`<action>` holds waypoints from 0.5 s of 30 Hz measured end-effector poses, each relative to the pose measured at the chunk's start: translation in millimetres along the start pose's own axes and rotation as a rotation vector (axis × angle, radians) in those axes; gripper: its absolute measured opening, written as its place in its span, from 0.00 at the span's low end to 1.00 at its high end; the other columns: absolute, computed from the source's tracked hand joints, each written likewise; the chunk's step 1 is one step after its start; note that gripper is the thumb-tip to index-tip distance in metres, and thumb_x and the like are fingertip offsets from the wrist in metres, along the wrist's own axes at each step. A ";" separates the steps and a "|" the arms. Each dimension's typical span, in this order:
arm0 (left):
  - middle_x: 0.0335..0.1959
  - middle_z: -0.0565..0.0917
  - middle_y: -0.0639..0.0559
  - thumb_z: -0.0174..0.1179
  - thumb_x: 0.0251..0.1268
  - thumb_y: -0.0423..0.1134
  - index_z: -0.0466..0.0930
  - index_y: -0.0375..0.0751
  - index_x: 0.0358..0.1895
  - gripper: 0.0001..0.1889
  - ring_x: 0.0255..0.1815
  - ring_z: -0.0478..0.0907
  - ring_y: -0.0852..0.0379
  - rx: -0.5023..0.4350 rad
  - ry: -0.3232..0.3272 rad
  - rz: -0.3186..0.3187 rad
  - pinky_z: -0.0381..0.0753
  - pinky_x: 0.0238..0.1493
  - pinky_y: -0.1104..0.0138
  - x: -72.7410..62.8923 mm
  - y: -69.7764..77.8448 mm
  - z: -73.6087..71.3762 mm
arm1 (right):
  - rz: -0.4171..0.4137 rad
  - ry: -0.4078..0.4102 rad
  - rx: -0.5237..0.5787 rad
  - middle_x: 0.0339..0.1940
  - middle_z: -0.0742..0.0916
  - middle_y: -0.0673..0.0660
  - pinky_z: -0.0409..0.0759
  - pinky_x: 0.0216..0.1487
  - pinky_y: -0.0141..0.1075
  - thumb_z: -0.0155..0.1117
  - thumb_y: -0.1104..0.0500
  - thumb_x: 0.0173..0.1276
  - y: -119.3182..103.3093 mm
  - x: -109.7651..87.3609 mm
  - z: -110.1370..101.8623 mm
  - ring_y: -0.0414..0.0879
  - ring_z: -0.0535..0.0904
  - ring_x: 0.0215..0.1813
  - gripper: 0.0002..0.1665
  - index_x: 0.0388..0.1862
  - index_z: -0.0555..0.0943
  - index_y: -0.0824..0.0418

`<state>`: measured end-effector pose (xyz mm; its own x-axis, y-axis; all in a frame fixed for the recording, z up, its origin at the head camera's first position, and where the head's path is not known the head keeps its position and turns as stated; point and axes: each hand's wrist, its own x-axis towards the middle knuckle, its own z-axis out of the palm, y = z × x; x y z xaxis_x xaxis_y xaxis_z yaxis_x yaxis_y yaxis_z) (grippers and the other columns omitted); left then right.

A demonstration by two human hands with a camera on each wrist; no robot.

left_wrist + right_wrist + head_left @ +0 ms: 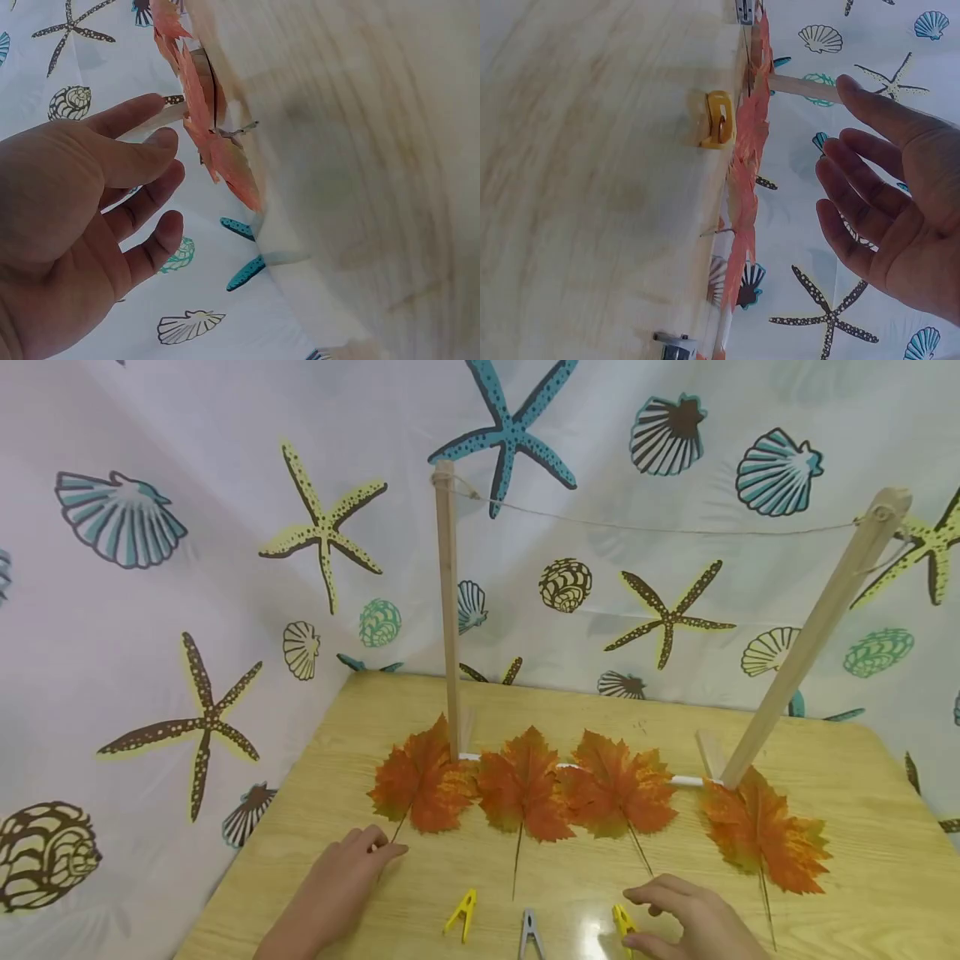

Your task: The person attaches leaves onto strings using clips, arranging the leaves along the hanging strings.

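Observation:
Several orange artificial maple leaves lie in a row, stems toward me. My left hand [341,881] is beside the stem of the leftmost leaf [423,781]; in the left wrist view its loosely bent fingers [154,247] hold nothing. My right hand [690,914] hovers around the right yellow clothespin [624,927], overlapping it in the head view. The right wrist view has that yellow clothespin [720,120] apart from the relaxed fingers. Between the hands are another yellow clothespin [462,914] and a grey clothespin [530,933].
Behind the leaves stand a left wooden post [447,610] and a leaning right post [817,635], with a string [660,529] tied between their tops. A white rod [686,781] runs along their base on the wooden table [300,793]. A patterned cloth [225,568] hangs behind.

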<state>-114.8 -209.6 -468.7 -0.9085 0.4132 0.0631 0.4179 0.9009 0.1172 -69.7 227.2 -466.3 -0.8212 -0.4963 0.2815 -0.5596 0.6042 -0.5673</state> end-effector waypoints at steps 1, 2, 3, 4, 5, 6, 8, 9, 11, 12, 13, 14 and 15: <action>0.40 0.75 0.59 0.63 0.60 0.21 0.86 0.50 0.54 0.23 0.38 0.68 0.60 0.009 0.003 -0.008 0.68 0.32 0.68 0.6 -1.2 1.5 | -0.002 -0.005 -0.003 0.40 0.88 0.48 0.81 0.32 0.32 0.75 0.49 0.61 -1.0 0.5 0.8 0.36 0.83 0.37 0.21 0.49 0.86 0.58; 0.40 0.76 0.59 0.63 0.60 0.22 0.87 0.51 0.52 0.21 0.39 0.69 0.60 0.013 0.004 -0.017 0.69 0.32 0.68 1.2 -2.2 2.6 | 0.003 -0.020 0.000 0.41 0.88 0.48 0.81 0.32 0.32 0.74 0.48 0.62 -2.1 1.3 1.2 0.36 0.83 0.37 0.21 0.50 0.86 0.58; 0.39 0.76 0.60 0.64 0.60 0.22 0.87 0.51 0.50 0.20 0.39 0.70 0.60 0.016 0.007 -0.024 0.70 0.33 0.68 1.7 -3.3 3.4 | 0.012 -0.040 0.001 0.41 0.88 0.48 0.81 0.32 0.31 0.73 0.47 0.62 -3.1 2.5 1.5 0.36 0.83 0.37 0.21 0.50 0.86 0.58; 0.38 0.76 0.60 0.64 0.60 0.23 0.88 0.51 0.48 0.19 0.39 0.70 0.61 0.016 0.013 -0.029 0.70 0.32 0.68 1.9 -4.4 4.1 | 0.016 -0.065 0.006 0.42 0.87 0.48 0.82 0.32 0.31 0.72 0.47 0.63 -3.8 3.8 1.7 0.37 0.83 0.38 0.22 0.51 0.85 0.58; 0.38 0.76 0.61 0.65 0.60 0.23 0.88 0.52 0.47 0.19 0.38 0.70 0.61 0.010 0.018 -0.034 0.70 0.32 0.69 1.9 -5.4 4.7 | 0.020 -0.094 0.013 0.42 0.87 0.49 0.82 0.33 0.32 0.71 0.47 0.64 -4.2 5.1 2.0 0.37 0.84 0.38 0.22 0.52 0.85 0.58; 0.37 0.76 0.61 0.65 0.61 0.24 0.88 0.52 0.47 0.18 0.38 0.70 0.61 0.002 0.021 -0.037 0.70 0.32 0.69 1.6 -6.7 5.2 | 0.017 -0.125 0.017 0.43 0.87 0.49 0.82 0.34 0.32 0.70 0.47 0.65 -4.5 6.6 2.5 0.37 0.84 0.39 0.22 0.53 0.85 0.59; 0.36 0.76 0.62 0.64 0.62 0.26 0.89 0.53 0.46 0.17 0.36 0.70 0.62 -0.013 0.029 -0.042 0.68 0.30 0.71 0.5 -8.6 6.6 | -0.004 -0.179 0.022 0.44 0.87 0.50 0.83 0.35 0.32 0.69 0.48 0.67 -4.2 9.6 4.6 0.37 0.84 0.40 0.22 0.54 0.85 0.59; 0.36 0.76 0.62 0.64 0.62 0.26 0.89 0.54 0.46 0.17 0.36 0.70 0.62 -0.025 0.029 -0.045 0.67 0.30 0.71 -0.1 -9.3 7.4 | -0.030 -0.194 0.023 0.43 0.87 0.50 0.83 0.35 0.31 0.69 0.49 0.67 -3.6 11.0 6.6 0.37 0.84 0.40 0.22 0.54 0.85 0.60; 0.35 0.76 0.62 0.63 0.64 0.26 0.89 0.54 0.46 0.17 0.36 0.70 0.62 -0.048 0.025 -0.052 0.67 0.31 0.71 -1.2 -10.3 9.1 | -0.082 -0.217 0.037 0.43 0.87 0.50 0.82 0.36 0.30 0.69 0.51 0.68 -2.7 13.5 10.8 0.36 0.83 0.39 0.21 0.54 0.85 0.61; 0.35 0.76 0.62 0.62 0.64 0.27 0.89 0.54 0.47 0.17 0.36 0.70 0.62 -0.058 0.022 -0.056 0.67 0.31 0.71 -1.6 -10.9 10.4 | -0.100 -0.228 0.048 0.42 0.87 0.50 0.83 0.36 0.30 0.69 0.52 0.68 -2.6 14.8 12.8 0.36 0.83 0.39 0.20 0.54 0.85 0.61; 0.35 0.76 0.62 0.62 0.64 0.27 0.89 0.54 0.47 0.17 0.36 0.69 0.62 -0.071 0.017 -0.057 0.67 0.31 0.71 -2.0 -11.4 11.7 | -0.107 -0.246 0.068 0.42 0.87 0.50 0.82 0.36 0.30 0.68 0.52 0.68 -2.3 16.0 14.7 0.35 0.82 0.40 0.20 0.55 0.85 0.61; 0.35 0.76 0.62 0.62 0.65 0.28 0.89 0.54 0.48 0.17 0.36 0.69 0.63 -0.087 0.011 -0.059 0.67 0.31 0.72 -2.0 -11.8 13.2 | -0.109 -0.265 0.094 0.42 0.87 0.50 0.82 0.37 0.30 0.68 0.52 0.69 -2.2 17.2 16.5 0.35 0.82 0.40 0.20 0.55 0.85 0.61; 0.35 0.76 0.62 0.62 0.65 0.28 0.89 0.54 0.48 0.16 0.36 0.69 0.63 -0.100 0.007 -0.059 0.66 0.31 0.72 -2.2 -12.3 14.9 | -0.105 -0.291 0.126 0.43 0.87 0.50 0.82 0.38 0.30 0.67 0.52 0.70 -2.0 18.1 17.9 0.35 0.82 0.41 0.20 0.56 0.84 0.61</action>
<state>-118.1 -219.6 -485.0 -0.9316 0.3584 0.0603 0.3626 0.9057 0.2196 -81.4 205.8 -473.9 -0.6835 -0.7199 0.1207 -0.6061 0.4676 -0.6434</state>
